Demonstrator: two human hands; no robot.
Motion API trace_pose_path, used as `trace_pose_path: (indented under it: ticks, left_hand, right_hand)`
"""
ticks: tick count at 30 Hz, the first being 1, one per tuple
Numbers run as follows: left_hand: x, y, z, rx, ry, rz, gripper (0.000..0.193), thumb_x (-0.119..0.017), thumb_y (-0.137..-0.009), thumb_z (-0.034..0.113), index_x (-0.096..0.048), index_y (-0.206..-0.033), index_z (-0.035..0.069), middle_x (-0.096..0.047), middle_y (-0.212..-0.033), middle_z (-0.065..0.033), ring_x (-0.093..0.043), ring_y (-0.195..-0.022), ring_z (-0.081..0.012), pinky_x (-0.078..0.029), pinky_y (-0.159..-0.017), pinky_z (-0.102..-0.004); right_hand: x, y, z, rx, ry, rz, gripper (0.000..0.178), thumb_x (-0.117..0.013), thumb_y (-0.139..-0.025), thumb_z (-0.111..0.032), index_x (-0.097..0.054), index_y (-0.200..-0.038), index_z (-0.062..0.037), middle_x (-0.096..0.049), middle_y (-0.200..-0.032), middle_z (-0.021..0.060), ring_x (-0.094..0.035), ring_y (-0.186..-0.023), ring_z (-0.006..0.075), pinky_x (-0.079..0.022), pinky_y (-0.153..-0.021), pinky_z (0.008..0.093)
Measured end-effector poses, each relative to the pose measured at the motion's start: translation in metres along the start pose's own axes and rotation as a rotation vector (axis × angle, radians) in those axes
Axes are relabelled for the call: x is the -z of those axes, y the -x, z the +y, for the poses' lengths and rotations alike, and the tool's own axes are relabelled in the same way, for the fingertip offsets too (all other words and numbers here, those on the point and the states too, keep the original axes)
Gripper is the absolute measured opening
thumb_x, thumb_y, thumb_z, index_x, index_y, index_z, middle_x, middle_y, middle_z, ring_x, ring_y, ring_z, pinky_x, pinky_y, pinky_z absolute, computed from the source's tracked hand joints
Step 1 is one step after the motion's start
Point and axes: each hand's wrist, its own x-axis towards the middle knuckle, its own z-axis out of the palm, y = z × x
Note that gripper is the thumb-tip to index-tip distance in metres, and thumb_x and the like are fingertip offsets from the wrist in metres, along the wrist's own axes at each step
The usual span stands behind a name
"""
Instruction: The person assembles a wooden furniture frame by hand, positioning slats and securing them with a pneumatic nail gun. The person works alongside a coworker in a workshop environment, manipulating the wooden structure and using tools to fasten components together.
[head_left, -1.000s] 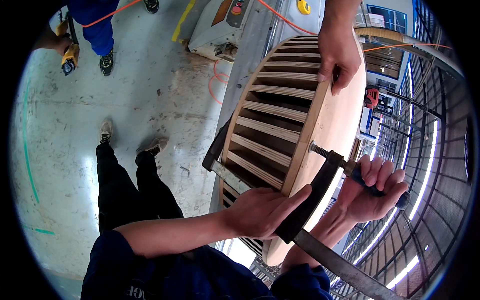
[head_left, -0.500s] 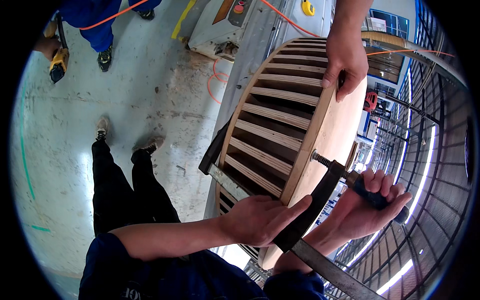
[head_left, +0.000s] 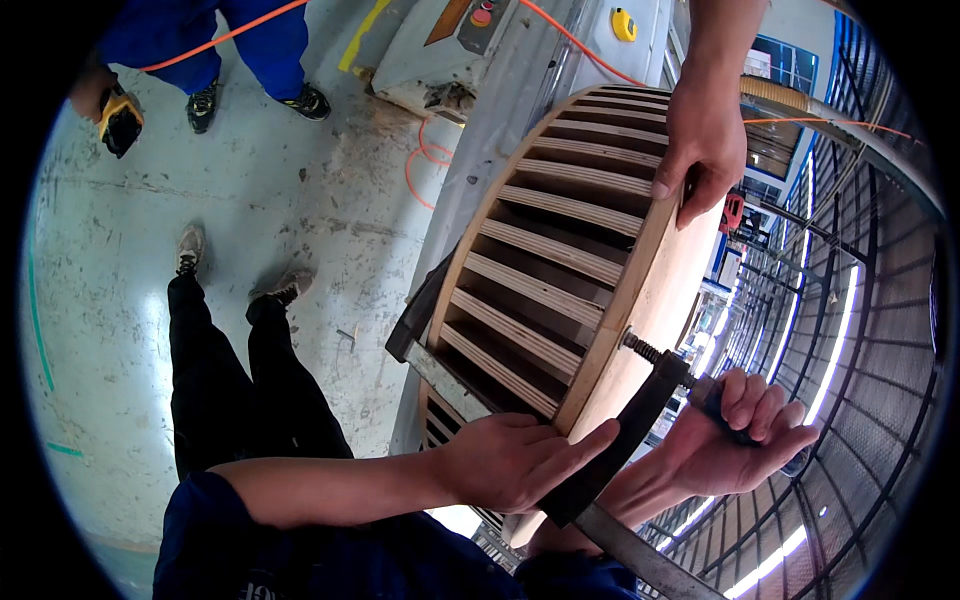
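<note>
My right hand point(head_left: 735, 435) wraps around the blue handle of a bar clamp point(head_left: 625, 435). The clamp's screw end meets the outer face of a curved wooden slatted frame point(head_left: 610, 325), made of pale plywood slats between two rails. My left hand point(head_left: 515, 460) grips the clamp where its bar passes the frame's near end, one finger stretched along the dark sliding arm. Its other fingers are partly hidden. At the far side, another person's hand point(head_left: 707, 145) holds the frame's outer rail. The clamp's dark fixed jaw point(head_left: 418, 312) sits at the frame's left side.
Beneath the frame runs a grey machine bed point(head_left: 500, 150), with a yellow tape measure point(head_left: 624, 25) on it. An orange hose point(head_left: 415, 175) hangs by the machine. A co-worker in blue trousers stands at upper left, holding a yellow-black power tool point(head_left: 120, 125).
The view has shifted slightly. My right hand stays around the handle and my left on the clamp. At upper left, the co-worker's feet and power tool have moved a little.
</note>
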Motion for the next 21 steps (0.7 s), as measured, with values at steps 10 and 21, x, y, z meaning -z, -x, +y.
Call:
trace_pose_path:
  ticks: [10, 21]
  left_hand:
    - [-0.001, 0.002, 0.002, 0.002, -0.055, 0.028, 0.084, -0.068, -0.077, 0.014, -0.036, -0.152, -0.005, -0.053, -0.065, 0.0, -0.06, -0.059, -0.0133, -0.049, -0.058, -0.0269]
    - [0.003, -0.003, -0.002, 0.013, -0.063, 0.042, 0.081, -0.073, -0.077, 0.024, -0.043, -0.146, -0.008, -0.061, -0.07, -0.0007, -0.063, -0.058, -0.012, -0.049, -0.053, -0.0264]
  right_hand:
    - [0.04, -0.056, 0.023, -0.118, -0.436, -0.968, 0.048, -0.081, -0.087, -0.031, -0.045, -0.057, -0.0182, -0.055, -0.05, -0.0031, -0.054, -0.044, 0.0065, -0.044, -0.048, 0.0206]
    - [-0.033, 0.014, 0.011, 0.08, 0.143, 0.358, 0.035, -0.066, -0.099, -0.035, -0.056, -0.076, -0.0109, -0.057, -0.071, 0.0003, -0.055, -0.067, 0.0108, -0.046, -0.068, 0.0258]
